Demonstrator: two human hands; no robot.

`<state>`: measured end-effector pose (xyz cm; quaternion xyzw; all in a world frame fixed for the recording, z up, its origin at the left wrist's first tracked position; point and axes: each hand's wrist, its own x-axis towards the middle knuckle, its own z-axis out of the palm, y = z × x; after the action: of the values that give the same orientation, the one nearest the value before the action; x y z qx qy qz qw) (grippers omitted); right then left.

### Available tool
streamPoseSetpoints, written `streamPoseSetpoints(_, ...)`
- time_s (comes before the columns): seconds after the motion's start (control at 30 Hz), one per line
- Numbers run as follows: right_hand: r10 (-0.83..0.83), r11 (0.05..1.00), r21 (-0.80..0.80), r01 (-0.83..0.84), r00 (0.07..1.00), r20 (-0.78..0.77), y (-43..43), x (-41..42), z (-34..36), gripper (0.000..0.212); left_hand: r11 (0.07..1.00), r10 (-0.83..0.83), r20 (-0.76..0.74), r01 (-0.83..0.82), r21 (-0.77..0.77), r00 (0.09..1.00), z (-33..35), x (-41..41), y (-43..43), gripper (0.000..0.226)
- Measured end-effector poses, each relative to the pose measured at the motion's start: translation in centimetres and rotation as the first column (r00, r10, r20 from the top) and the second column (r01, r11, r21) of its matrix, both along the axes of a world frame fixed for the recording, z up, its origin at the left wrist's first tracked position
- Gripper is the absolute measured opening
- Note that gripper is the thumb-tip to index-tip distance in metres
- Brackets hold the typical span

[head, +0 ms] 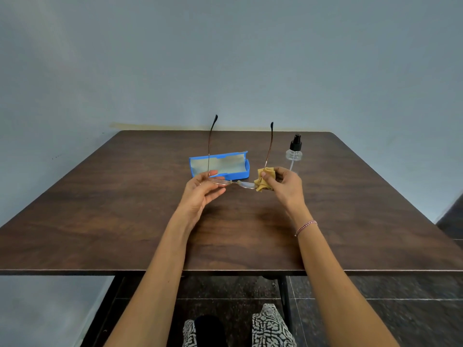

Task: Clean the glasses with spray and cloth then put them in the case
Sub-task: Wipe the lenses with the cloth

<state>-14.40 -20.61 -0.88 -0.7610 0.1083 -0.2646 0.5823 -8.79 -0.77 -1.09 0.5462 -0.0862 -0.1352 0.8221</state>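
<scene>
Left hand pinches the glasses, held crosswise, temples pointing away; right hand grips the cloth around the right lens, open case just beyond.

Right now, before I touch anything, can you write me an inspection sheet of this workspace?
Surface: dark wood-grain table, flat top.
Job's things: glasses held above the table, temples unfolded; yellow cloth bunched over one lens; blue case open, lying behind them; spray bottle upright, to the right of the case.
Clutter: nothing seen.
Hands: left hand pinches the glasses at one end; right hand pinches the yellow cloth at the other end.
Cables: nothing seen.
Surroundings: grey wall behind the table; dark tiled floor below.
</scene>
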Motion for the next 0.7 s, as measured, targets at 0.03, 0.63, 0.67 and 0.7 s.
streamPoseSetpoints(0.03, -0.019, 1.000, -0.019, 0.019, 1.000, -0.006, -0.3, -0.1, -0.1, 0.009, 1.000, 0.015, 0.003, -0.015, 0.006, 1.000, 0.0, -0.1, 0.0, 0.027)
streamPoseSetpoints(0.63, -0.209, 0.947, -0.277, 0.161, 0.966, -0.154, -1.7, -1.0, -0.5, 0.019, 0.788, 0.091, 0.449, -0.340, 0.514, 0.889, -1.6, -0.1, -0.9, 0.014)
streamPoseSetpoints(0.67, -0.214, 0.945, -0.285, 0.162, 0.964, -0.160, -1.7, -1.0, -0.4, 0.019, 0.771, 0.081, 0.463, -0.350, 0.532, 0.882, -1.6, -0.1, -1.0, 0.013)
streamPoseSetpoints(0.7, -0.222, 0.942, -0.291, 0.168, 0.962, -0.162, -1.7, -1.0, -0.4, 0.020, 0.756, 0.069, 0.474, -0.356, 0.549, 0.878, -1.6, -0.1, -1.1, 0.012)
